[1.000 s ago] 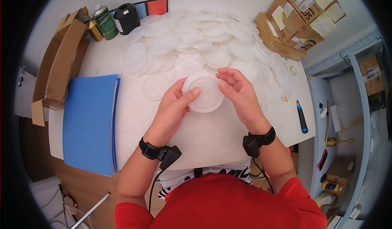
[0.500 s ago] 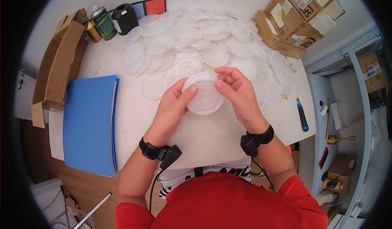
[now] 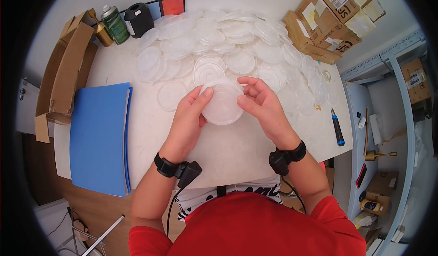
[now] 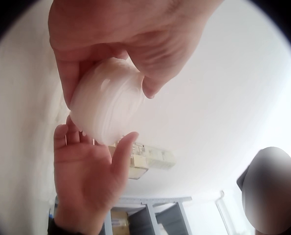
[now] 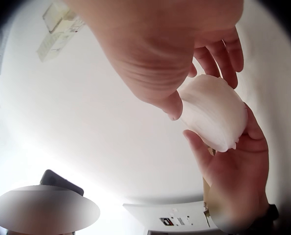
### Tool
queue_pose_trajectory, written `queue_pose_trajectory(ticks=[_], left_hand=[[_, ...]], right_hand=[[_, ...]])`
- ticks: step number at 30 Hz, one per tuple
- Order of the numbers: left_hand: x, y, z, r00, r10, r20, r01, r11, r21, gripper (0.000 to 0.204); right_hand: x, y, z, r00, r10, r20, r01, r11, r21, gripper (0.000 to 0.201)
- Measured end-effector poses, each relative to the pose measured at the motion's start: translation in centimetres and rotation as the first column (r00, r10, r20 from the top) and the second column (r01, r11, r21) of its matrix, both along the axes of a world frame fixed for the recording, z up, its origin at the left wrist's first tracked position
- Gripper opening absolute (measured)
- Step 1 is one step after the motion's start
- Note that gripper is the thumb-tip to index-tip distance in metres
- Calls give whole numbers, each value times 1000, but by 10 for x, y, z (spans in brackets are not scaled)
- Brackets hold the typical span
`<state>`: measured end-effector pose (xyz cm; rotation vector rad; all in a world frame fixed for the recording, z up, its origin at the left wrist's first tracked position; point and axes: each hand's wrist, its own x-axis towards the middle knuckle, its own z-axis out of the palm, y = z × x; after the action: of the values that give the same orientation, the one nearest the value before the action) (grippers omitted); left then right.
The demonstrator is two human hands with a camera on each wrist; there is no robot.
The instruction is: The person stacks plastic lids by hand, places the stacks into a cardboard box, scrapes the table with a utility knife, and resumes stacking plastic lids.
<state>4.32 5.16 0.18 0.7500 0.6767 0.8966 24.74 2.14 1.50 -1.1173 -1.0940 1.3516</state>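
On the desk (image 3: 219, 160) lay heaped lids (image 3: 200, 41); the left hand (image 3: 187, 117) clamped its fingers on a stack (image 3: 223, 105), probably steadying it, the right hand's (image 3: 269, 112) fingers apart alongside.

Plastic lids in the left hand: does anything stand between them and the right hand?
Nothing visible stands between the stack of lids and the right hand, whose thumb is close to the rim, opposite the left hand. Whether it touches is unclear.
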Motion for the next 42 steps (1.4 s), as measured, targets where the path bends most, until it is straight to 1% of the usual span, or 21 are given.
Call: queue_pose_trajectory(ticks=[1,2,3,4,5,7,8,10,12,17,23,25,26,27,28,33,37,42], left_hand=[[0,0,1,1000,0,0,0,1000,-2,42],[-1,1,2,1000,23,14,-23,1000,-8,41],[-2,1,2,998,47,28,-46,999,-15,41],[-2,1,2,998,49,27,-48,999,-20,41],[-3,1,2,998,54,10,-54,998,-30,40],[-3,2,1,998,59,-10,-60,997,-40,40],[-3,2,1,997,76,-11,-77,996,-38,41],[-2,3,1,996,93,-12,-93,995,-36,41],[-1,3,0,991,134,-4,-134,990,-46,41],[-1,3,1,989,145,0,-145,988,-50,41],[-1,3,-1,990,141,9,-140,989,-54,45],[0,3,-3,991,132,15,-131,990,-49,47],[0,3,-6,992,126,-7,-126,992,-26,51],[0,4,-8,992,121,-30,-121,993,-3,55],[-1,4,-8,993,114,-27,-114,993,-2,55],[2,2,-4,996,82,-29,-81,996,49,60],[1,1,-4,999,52,-4,-52,998,38,61],[3,1,-4,998,66,-23,-65,998,25,61]], right_hand=[[0,-1,0,999,35,-9,-35,999,-31,54],[0,-3,-1,999,36,-9,-36,999,-34,54],[0,-5,-1,998,69,0,-69,997,-46,56],[-1,-7,-2,995,101,7,-101,993,-60,59],[-2,-7,-4,995,103,5,-102,993,-64,59],[-4,-7,-8,988,126,87,-125,992,-17,66],[-5,-7,-10,988,126,85,-125,992,-18,66],[-7,-7,-13,982,119,144,-126,991,39,70],[-8,-7,-13,983,112,146,-120,992,44,71],[-9,-8,-15,981,92,168,-103,993,59,71],[-11,-7,-12,986,88,143,-99,993,70,74],[-13,-8,-13,987,79,142,-91,993,76,78],[-13,-9,-13,987,72,146,-84,994,77,78],[-14,-9,-13,991,80,107,-88,993,74,80],[-15,-9,-13,994,88,66,-92,993,73,82],[-11,-9,-9,998,52,24,-53,997,51,80],[-7,-8,-12,999,51,-19,-50,997,51,77],[-8,-10,-15,998,51,-29,-50,997,59,76]])
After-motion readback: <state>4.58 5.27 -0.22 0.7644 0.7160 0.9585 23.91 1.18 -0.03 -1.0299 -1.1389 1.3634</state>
